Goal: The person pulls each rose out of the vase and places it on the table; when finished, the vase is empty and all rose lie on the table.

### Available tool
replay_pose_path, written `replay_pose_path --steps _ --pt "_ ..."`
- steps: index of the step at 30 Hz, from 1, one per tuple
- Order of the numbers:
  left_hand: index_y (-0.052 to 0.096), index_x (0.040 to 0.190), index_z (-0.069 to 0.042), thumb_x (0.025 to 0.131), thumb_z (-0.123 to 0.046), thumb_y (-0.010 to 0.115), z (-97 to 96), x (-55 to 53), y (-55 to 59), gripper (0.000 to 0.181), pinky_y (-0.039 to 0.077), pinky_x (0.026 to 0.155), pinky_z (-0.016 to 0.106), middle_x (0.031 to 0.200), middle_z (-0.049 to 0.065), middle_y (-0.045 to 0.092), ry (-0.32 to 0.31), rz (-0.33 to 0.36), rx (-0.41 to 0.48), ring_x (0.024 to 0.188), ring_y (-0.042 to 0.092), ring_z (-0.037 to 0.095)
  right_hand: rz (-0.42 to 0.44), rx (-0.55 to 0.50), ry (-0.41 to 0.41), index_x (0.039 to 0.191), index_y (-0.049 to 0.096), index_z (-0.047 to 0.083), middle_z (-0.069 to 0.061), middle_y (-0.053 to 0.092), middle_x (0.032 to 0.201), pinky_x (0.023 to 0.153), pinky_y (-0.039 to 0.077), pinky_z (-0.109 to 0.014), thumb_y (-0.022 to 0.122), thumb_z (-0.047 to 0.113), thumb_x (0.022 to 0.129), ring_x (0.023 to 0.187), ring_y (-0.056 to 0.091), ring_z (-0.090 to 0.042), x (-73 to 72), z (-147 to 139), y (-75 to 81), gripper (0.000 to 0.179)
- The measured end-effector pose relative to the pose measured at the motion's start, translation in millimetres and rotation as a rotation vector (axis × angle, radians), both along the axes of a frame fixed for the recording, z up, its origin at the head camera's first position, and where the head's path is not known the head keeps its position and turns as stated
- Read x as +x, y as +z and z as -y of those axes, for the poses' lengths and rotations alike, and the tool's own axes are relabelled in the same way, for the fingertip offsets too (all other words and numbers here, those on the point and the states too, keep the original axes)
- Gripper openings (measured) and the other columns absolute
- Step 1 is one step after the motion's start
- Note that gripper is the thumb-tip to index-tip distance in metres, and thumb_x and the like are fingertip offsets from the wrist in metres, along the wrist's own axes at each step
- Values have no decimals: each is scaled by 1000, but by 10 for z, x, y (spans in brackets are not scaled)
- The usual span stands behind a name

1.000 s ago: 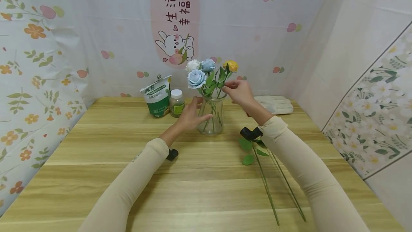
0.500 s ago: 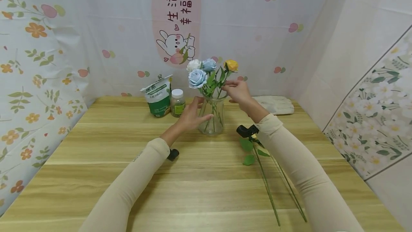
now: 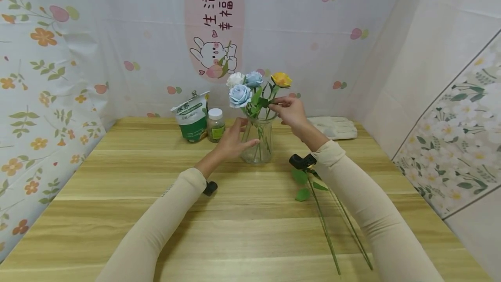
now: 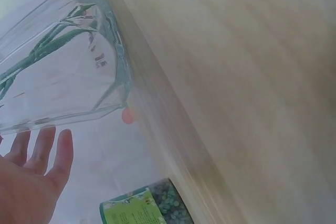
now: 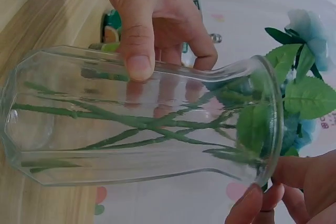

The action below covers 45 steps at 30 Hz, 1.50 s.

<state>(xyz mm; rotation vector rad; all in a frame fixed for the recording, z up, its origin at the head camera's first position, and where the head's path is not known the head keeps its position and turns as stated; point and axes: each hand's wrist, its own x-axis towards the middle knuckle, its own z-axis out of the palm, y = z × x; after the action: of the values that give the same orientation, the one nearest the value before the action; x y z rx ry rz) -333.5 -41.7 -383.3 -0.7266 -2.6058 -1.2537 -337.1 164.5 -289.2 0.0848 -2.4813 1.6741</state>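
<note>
The fingertips of the right hand (image 3: 290, 112) appear to pinch the stem of the yellow rose (image 3: 281, 80) just above the rim, at about one o'clock from the vase's middle; its bloom leans outward, apart from the others. A green leaf (image 3: 264, 102) lies against those fingers, so I'd keep it clear of the mouth and adjust the stem with small turns rather than push.

The left hand (image 3: 231, 140) cups the glass vase (image 3: 266, 151) from nine o'clock, thumb on the near side, other fingers behind the glass. That light hold seems right: enough to stop tipping, no squeeze needed. The vase stands upright on the wooden table (image 3: 235, 229), stems crossing inside it, which could snag one another if forced.

A white rose (image 3: 235, 79) and two blue roses (image 3: 240, 95) crowd the mouth towards eleven o'clock. Farther out, a white-lidded jar (image 3: 216, 126) and a green-and-white pouch (image 3: 192, 121) stand at ten, a pale glove (image 3: 344, 128) lies at two, and two long stems (image 3: 322, 219) rest near five, their tops partly hidden by the right wrist.
</note>
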Motion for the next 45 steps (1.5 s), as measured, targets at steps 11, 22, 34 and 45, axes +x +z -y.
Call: replay_pose_path --steps 11,22,34,45 --pt "33 142 -11 89 -42 74 -11 9 2 74 46 102 51 149 15 46 -3 -1 5 127 54 33 -62 -93 -6 128 58 9 -8 73 103 46 49 -26 62 25 99 68 69 -10 119 -123 161 33" --pt "32 143 -11 89 -42 74 3 -12 -18 74 46 101 52 148 16 46 -15 -7 7 127 54 34 -139 -141 30 119 52 12 -13 75 101 43 50 -27 57 23 102 82 74 -27 154 -167 217 21" --pt "34 141 -9 89 -43 73 -5 -10 -29 74 47 100 53 148 17 46 -17 -24 9 127 54 35 -292 -155 45 117 49 14 -11 75 103 49 53 -28 57 20 102 75 73 -14 226 -204 247 18" --pt "34 140 -6 90 -42 72 6 -19 -31 72 47 100 52 148 18 46 -16 -25 -2 127 54 35 -439 -208 35 120 53 14 -7 75 101 54 54 -24 60 22 100 77 73 -17 340 -176 328 22"
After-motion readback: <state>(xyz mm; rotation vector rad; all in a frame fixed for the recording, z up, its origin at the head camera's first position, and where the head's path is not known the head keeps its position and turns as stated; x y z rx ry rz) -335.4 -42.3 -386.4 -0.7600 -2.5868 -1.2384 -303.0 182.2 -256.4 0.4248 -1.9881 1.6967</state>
